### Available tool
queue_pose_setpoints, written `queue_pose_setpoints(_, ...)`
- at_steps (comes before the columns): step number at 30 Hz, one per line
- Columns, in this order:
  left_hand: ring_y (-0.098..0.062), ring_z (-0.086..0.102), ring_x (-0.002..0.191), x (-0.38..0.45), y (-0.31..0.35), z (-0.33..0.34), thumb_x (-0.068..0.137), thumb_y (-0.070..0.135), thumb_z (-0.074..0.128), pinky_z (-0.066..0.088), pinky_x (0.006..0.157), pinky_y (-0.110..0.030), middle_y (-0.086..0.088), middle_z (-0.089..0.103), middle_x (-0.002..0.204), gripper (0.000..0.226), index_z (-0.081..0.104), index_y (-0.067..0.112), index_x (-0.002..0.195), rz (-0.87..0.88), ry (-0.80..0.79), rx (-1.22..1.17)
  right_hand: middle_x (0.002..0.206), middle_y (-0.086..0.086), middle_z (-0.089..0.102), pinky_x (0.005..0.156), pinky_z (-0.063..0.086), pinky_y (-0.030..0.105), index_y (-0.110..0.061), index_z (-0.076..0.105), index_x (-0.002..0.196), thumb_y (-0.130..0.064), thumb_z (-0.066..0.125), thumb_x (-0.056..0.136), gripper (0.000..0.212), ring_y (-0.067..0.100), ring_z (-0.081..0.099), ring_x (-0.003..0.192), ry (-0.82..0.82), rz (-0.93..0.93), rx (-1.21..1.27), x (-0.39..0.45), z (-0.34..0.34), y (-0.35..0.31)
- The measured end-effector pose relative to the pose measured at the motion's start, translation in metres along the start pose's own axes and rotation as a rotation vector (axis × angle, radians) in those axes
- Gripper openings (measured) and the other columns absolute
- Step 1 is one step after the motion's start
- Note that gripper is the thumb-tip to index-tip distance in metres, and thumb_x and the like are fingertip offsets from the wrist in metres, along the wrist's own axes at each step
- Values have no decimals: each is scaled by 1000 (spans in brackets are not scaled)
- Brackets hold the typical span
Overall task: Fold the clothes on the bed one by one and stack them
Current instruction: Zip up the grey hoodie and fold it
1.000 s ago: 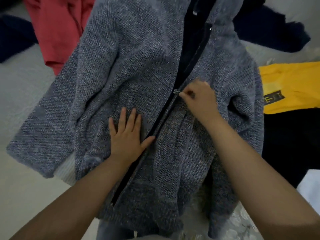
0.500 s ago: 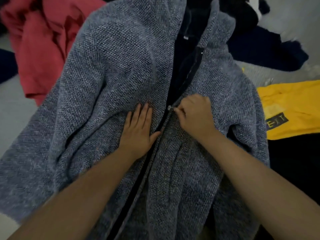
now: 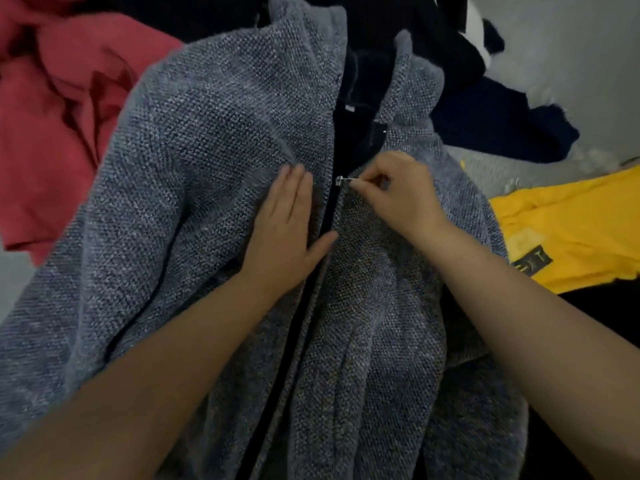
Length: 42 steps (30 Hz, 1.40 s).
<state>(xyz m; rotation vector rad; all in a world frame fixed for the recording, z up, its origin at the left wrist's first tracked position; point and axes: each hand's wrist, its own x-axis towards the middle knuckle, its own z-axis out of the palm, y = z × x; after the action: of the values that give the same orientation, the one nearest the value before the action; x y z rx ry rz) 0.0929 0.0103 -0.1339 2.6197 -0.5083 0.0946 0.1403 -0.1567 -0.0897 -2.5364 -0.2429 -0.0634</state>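
Head view: grey knit zip jacket [image 3: 207, 188] spread front-up mid-bed. Left hand [image 3: 287, 230], fingers straight and together, presses flat on its left panel beside the zipper. Right hand [image 3: 401, 195] pinches the metal zipper pull [image 3: 343, 181]. Red garment [image 3: 52, 126] toward bed's far-left corner; yellow garment [image 3: 571, 226] at right edge.

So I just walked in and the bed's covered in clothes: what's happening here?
A person is zipping up a grey knit jacket spread on the bed. The right hand pinches the zipper pull, partway up, while the left hand presses flat beside the zipper. A red garment and a yellow one lie unfolded alongside.
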Motion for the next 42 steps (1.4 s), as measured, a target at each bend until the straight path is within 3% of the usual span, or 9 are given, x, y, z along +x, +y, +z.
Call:
queue_pose_setpoints(3, -28, -2, 142, 12, -3, 10, 81, 66, 11, -11, 109, -39, -16, 0, 154, 90, -2, 2, 143, -226, -215, 151, 69, 6, 57, 73, 29, 27, -1, 63, 68, -16, 68, 78, 18, 18, 46, 75, 15, -73, -148, 3, 2, 2)
queue_pose_setpoints(8, -34, 36, 131, -4, -17, 25, 84, 43, 21, 8, 102, -46, -16, 23, 145, 69, 22, -2, 136, -165, -283, 212, 75, 6, 51, 74, 27, 32, -12, 50, 69, -20, 60, 87, 22, 30, 53, 88, -7, -26, -348, 33, -3, 3)
queue_pose_setpoints(13, -14, -31, 132, 0, -20, 14, 62, 45, -25, -16, 105, -43, 0, -40, 132, 70, -35, 12, 123, -217, -515, 244, 102, 8, 57, 86, 30, 34, -8, 56, 90, -28, 50, 93, 21, 26, 46, 106, 7, 83, -456, 75, -15, 5)
queue_pose_setpoints(17, -33, 36, 132, 17, -18, -13, 83, 50, 8, 34, 102, -50, -17, 24, 148, 79, 25, -2, 140, -146, -410, 139, 103, 11, 56, 86, 37, 37, -6, 57, 94, -26, 60, 86, 22, 28, 49, 102, 44, 187, -179, 69, -7, 16)
queue_pose_setpoints(20, -34, 65, 93, 49, -26, -45, 85, 28, 36, 53, 72, -44, -20, 64, 108, 49, 58, -5, 113, 61, -36, -26, 121, 15, 51, 94, 36, 38, -4, 48, 123, -41, 66, 79, 60, 29, 45, 114, 112, 327, -92, 64, -22, 38)
queue_pose_setpoints(24, -41, 50, 110, 121, -61, -77, 85, 29, 42, 41, 93, -49, -28, 54, 118, 53, 48, -8, 122, -70, 153, 81, 149, 16, 25, 111, 22, 43, -4, 15, 144, -53, 58, 79, 93, 30, 22, 137, -70, 647, -139, 56, -28, 69)
queue_pose_setpoints(27, -39, 38, 125, 156, -84, -77, 85, 48, 52, 33, 100, -46, -24, 42, 135, 76, 27, 1, 140, -323, -194, 184, 152, 14, 16, 112, 17, 50, -8, 19, 144, -61, 52, 79, 90, 31, 12, 140, -220, 711, -146, 59, -19, 82)
queue_pose_setpoints(35, -25, 46, 68, 164, -82, -82, 92, 35, 46, 36, 61, -34, -7, 48, 72, 29, 37, 9, 84, -273, -247, 20, 96, 21, 60, 61, 32, 32, -8, 35, 90, -38, 56, 87, 37, 34, 57, 90, -64, 591, -88, 56, -25, 65)
queue_pose_setpoints(42, -24, 40, 49, 134, -62, -130, 91, 32, 49, 16, 41, -27, -2, 37, 53, 30, 41, 3, 93, -97, -67, 234, 118, 15, 61, 78, 43, 37, -28, 21, 144, -35, 41, 95, 53, 34, 56, 103, -170, 326, -391, 28, -85, 34)
